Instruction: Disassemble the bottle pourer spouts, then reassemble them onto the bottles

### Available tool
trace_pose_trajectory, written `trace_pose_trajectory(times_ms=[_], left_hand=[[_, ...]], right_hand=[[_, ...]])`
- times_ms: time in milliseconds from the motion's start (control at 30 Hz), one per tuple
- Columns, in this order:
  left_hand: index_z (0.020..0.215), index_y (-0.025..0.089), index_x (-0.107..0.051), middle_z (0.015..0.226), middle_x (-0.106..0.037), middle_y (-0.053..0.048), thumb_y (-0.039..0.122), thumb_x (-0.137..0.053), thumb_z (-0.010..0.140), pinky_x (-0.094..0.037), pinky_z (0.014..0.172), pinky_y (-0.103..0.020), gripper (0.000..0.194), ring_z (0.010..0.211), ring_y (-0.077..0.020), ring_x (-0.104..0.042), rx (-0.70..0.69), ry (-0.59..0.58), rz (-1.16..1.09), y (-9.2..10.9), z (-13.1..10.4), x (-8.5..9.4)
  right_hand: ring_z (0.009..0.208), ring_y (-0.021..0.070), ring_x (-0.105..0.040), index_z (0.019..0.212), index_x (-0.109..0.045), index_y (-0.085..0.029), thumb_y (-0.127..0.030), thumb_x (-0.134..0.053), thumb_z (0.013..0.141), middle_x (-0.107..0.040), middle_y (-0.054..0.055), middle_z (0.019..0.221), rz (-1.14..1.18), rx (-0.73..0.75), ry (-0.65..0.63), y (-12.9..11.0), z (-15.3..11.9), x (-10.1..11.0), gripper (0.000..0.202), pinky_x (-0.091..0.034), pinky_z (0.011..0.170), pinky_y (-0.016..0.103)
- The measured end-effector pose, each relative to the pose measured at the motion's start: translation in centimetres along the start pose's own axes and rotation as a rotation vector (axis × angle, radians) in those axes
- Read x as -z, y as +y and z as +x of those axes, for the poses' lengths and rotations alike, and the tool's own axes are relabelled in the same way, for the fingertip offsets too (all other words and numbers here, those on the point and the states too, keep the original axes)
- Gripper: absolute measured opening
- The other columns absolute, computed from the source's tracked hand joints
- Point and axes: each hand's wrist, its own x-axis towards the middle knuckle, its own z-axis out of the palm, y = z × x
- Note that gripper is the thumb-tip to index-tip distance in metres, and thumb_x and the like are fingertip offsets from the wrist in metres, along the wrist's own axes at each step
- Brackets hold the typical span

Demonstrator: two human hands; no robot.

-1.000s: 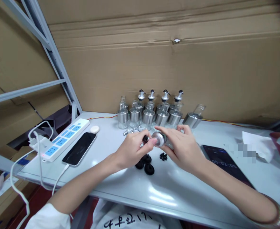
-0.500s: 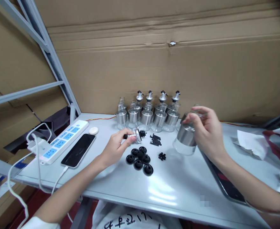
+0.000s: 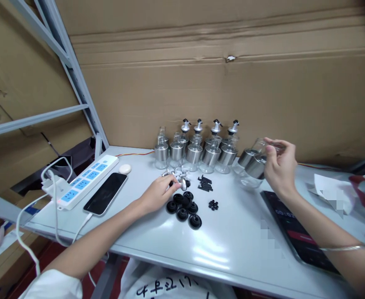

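My left hand (image 3: 159, 194) is closed on a silver pour spout (image 3: 183, 184) with a black ribbed stopper, held just above the table. Around the neck of a glass bottle (image 3: 254, 169) with a steel band, my right hand (image 3: 280, 166) is closed. That bottle tilts and overlaps another banded bottle (image 3: 247, 158) behind it; whether they touch I cannot tell. Beneath and beside my left hand lie several black round caps (image 3: 195, 221). Black slim levers (image 3: 205, 183) and tiny black pieces (image 3: 213, 204) form two small piles. Silver parts (image 3: 179, 171) lie behind my left hand, partly hidden.
Open-necked bottles (image 3: 193, 154) stand in rows at the back, several behind fitted with spouts (image 3: 216, 126). On the left are a power strip (image 3: 86, 182), a phone (image 3: 105, 194) and a round white object (image 3: 125, 169). A second phone (image 3: 290, 224) lies under my right forearm.
My right hand has moved right and slightly back with the bottle, nearer the standing one. My left hand has lowered a little with the spout, and the silver parts behind it now show.
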Motion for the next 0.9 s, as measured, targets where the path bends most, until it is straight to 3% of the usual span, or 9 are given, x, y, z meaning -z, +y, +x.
trace_pose_trajectory(times_ms=[167, 367, 633, 900], left_hand=[[0.085, 0.018, -0.054, 0.085, -0.062, -0.003, 0.034, -0.039, 0.094, -0.043, 0.079, -0.033, 0.024, 0.083, -0.0187, -0.057, -0.004, 0.01, -0.004, -0.1, -0.1, -0.2], [0.085, 0.018, -0.053, 0.084, -0.061, -0.003, 0.035, -0.038, 0.094, -0.042, 0.077, -0.032, 0.025, 0.082, -0.0188, -0.057, -0.017, -0.009, 0.021, -0.1, 0.4, -0.3], [0.084, 0.017, -0.053, 0.081, -0.06, -0.002, 0.037, -0.04, 0.093, -0.04, 0.072, -0.029, 0.025, 0.076, -0.0174, -0.054, -0.003, 0.089, 0.024, -0.2, 1.2, -0.3], [0.081, 0.018, -0.053, 0.08, -0.059, -0.002, 0.038, -0.042, 0.091, -0.038, 0.065, -0.025, 0.026, 0.075, -0.0156, -0.052, 0.002, 0.091, -0.036, -0.5, 0.8, -0.8]], right_hand=[[0.116, 0.0282, -0.054, 0.101, -0.039, -0.025, -0.036, -0.044, 0.086, -0.053, 0.019, 0.132, -0.08, -0.05, -0.078, 1.2, 0.5, 0.0, 0.019, -0.037, 0.093, 0.043], [0.122, 0.0288, -0.049, 0.099, -0.037, -0.026, -0.036, -0.043, 0.087, -0.049, 0.019, 0.135, -0.08, -0.09, -0.096, 2.3, 1.2, -0.9, 0.016, -0.033, 0.095, 0.043], [0.128, 0.0243, -0.045, 0.106, -0.038, -0.022, -0.032, -0.039, 0.09, -0.046, 0.022, 0.138, -0.133, -0.01, -0.101, 4.0, 2.4, -2.7, 0.019, -0.033, 0.098, 0.039], [0.128, 0.0239, -0.045, 0.116, -0.038, -0.016, -0.031, -0.032, 0.092, -0.045, 0.024, 0.137, -0.194, 0.012, -0.095, 4.6, 2.8, -3.9, 0.029, -0.034, 0.098, 0.036]])
